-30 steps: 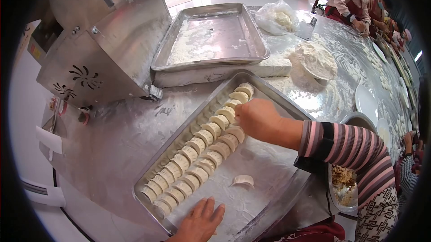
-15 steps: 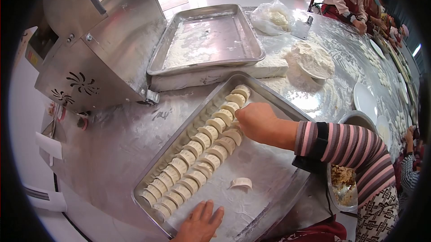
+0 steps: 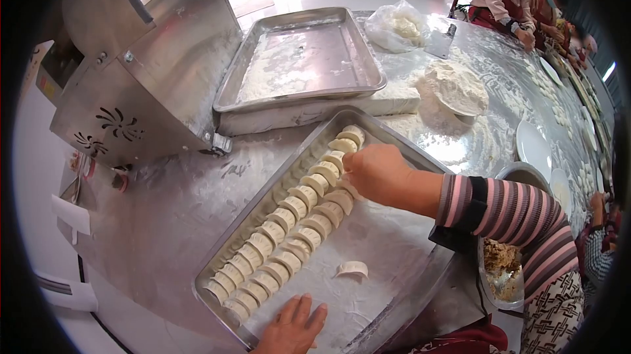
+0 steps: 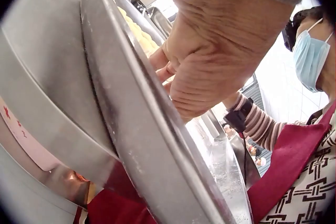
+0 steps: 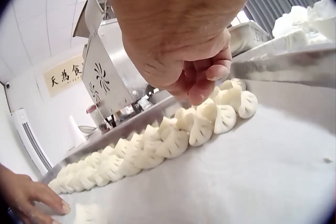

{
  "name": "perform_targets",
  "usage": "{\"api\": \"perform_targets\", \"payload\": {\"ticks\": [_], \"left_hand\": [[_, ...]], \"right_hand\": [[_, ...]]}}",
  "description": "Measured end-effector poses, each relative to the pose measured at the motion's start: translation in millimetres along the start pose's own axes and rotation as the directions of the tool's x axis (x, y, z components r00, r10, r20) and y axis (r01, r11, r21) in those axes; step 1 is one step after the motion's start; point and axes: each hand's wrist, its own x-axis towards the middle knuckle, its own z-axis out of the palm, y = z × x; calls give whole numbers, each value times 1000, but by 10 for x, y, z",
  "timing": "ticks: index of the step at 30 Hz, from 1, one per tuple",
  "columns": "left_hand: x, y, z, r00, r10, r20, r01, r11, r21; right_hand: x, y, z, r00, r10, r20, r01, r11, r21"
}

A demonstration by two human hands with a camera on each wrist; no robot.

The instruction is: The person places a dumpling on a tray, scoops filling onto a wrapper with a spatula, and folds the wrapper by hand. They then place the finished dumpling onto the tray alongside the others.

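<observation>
Two neat rows of pleated dumplings point(image 3: 282, 217) run along the left side of a floured metal tray point(image 3: 394, 305). At the far end of the inner row my right hand point(image 3: 381, 173) has its fingers curled down among the dumplings. In the right wrist view, the fingertips point(image 5: 199, 94) are right at a dumpling's top point(image 5: 207, 109), which they appear to pinch; the palm hides part of it. My left hand point(image 3: 289, 328) rests with fingers spread at the tray's near edge, close to the row ends. One single dumpling point(image 3: 352, 268) lies apart on the tray floor.
Behind is a second, flour-dusted tray point(image 3: 368, 84). A metal machine point(image 3: 131, 91) stands at the left. Heaped flour point(image 3: 457, 88), a plastic bag of dough point(image 3: 399, 25) and white plates point(image 3: 534, 147) are farther right. Filling point(image 3: 503, 255) sits by my right elbow; people work across the table.
The head view has shifted slightly, so the tray and machine appear a little farther left. Both hands keep nearly the same places, the right over the row's far end, the left at the near edge.
</observation>
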Motion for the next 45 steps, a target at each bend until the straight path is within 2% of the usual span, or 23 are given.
{"api": "perform_targets", "payload": {"ticks": [2,4,10,12,15,28,31,34,36,38,40,45], "left_hand": [[11,0,-8,1000,-1,7,1,1000,-4],[5,-2,-20,1000,8,-7,-8,1000,-13],[5,4,-17,1000,-4,-9,3,1000,-17],[7,3,-17,1000,-4,-9,4,1000,-13],[8,1,-8,1000,-3,-16,3,1000,-20],[10,-11,2,1000,4,1,-4,1000,-16],[12,-11,1,1000,4,6,-4,1000,-12],[10,-9,-10,1000,2,9,-2,1000,-13],[21,-11,-7,1000,6,11,-6,1000,-13],[16,-15,14,1000,5,-9,-5,1000,-1],[16,-8,2,1000,3,-6,-3,1000,3],[15,-7,-15,1000,4,-4,-4,1000,9]], "right_hand": [[22,103,-35,985,28,-170,-21,999,38],[29,164,-49,982,72,-175,-68,997,30],[7,172,-50,995,67,-71,-67,998,4],[33,136,-59,996,68,49,-60,989,-136],[50,140,-27,997,49,63,-39,989,-146],[55,180,50,999,39,13,-38,998,-57],[58,202,47,999,-5,-48,4,999,-34],[77,249,-60,993,68,-99,-69,998,-6],[77,317,-126,970,141,-197,-144,990,3],[76,371,-110,972,180,-150,-187,982,-31],[46,375,-80,984,158,-80,-162,985,-51],[99,400,-5,992,124,-37,-127,986,-111]]}}
